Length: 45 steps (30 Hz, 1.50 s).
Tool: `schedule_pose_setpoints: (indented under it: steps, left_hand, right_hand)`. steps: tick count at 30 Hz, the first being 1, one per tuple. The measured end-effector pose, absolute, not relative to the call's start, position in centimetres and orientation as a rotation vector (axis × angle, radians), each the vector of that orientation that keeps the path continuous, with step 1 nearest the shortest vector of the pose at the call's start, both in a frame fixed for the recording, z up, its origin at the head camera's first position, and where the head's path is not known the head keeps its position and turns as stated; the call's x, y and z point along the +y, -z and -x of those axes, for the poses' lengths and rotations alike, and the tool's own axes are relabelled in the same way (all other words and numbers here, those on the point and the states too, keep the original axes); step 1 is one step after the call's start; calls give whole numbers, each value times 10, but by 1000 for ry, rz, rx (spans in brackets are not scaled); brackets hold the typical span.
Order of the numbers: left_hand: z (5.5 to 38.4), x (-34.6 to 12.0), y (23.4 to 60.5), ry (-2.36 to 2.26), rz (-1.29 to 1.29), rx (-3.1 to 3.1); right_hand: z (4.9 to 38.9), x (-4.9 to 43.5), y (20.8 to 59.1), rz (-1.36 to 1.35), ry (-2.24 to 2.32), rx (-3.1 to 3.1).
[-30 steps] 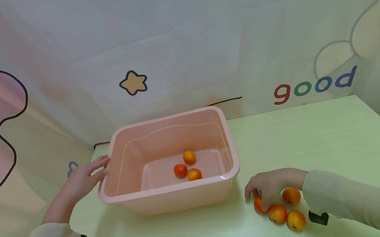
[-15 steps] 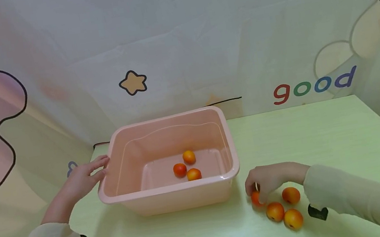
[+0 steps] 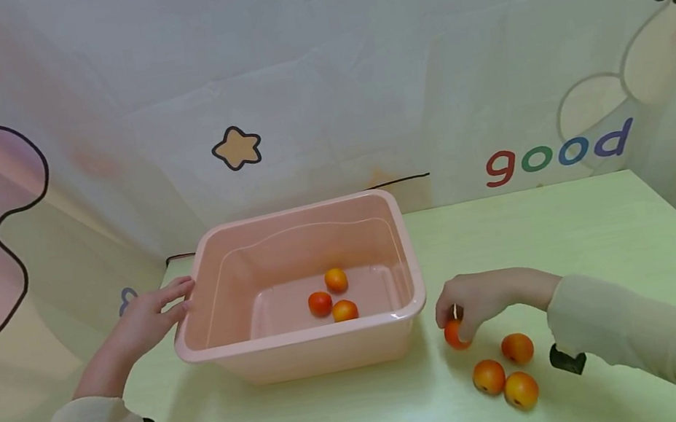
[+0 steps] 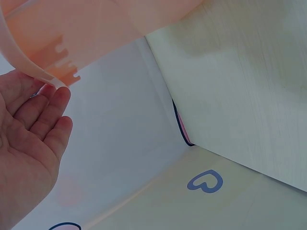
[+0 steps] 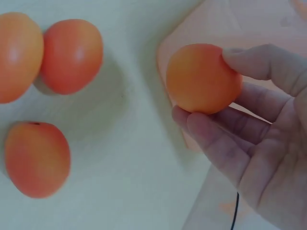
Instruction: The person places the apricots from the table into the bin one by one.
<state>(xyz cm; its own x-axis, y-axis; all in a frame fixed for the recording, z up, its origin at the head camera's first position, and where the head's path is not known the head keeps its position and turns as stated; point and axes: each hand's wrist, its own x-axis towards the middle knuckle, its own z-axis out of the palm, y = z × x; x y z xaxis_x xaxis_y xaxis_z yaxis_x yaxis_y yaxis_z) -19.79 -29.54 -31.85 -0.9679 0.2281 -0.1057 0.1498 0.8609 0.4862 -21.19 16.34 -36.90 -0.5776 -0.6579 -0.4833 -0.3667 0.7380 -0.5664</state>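
My right hand [image 3: 474,300] pinches an orange-red round fruit [image 5: 204,79] between thumb and fingers, just right of the pink plastic tub [image 3: 317,351]. Closer to the front, two similar fruits, a left one [image 3: 489,377] and a right one [image 3: 522,390], sit side by side on the table. A third loose fruit [image 3: 518,348] rests behind them. On the tub's left side, my left hand [image 3: 146,321] touches the rim with its fingers fairly straight. From below, the left wrist view shows fingertips [image 4: 61,96] right at the rim's underside.
Inside the tub lie three fruits: one at the back [image 3: 336,281], a redder one [image 3: 320,304] and one in front [image 3: 345,310]. The pale green table [image 3: 548,237] ends at a printed cloth backdrop [image 3: 310,119] behind and on both sides.
My right hand has moved away from me with the pinched fruit, apart from the other three. The two front fruits shifted slightly left. My left hand stays at the rim.
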Motion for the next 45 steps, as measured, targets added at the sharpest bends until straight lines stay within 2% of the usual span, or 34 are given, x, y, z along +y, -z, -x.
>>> schedule_pose_setpoints:
  steps: [45]
  left_hand:
    - [198,-295,319,-708,-289,2900]
  right_hand:
    - [232,171,268,823,616,2352]
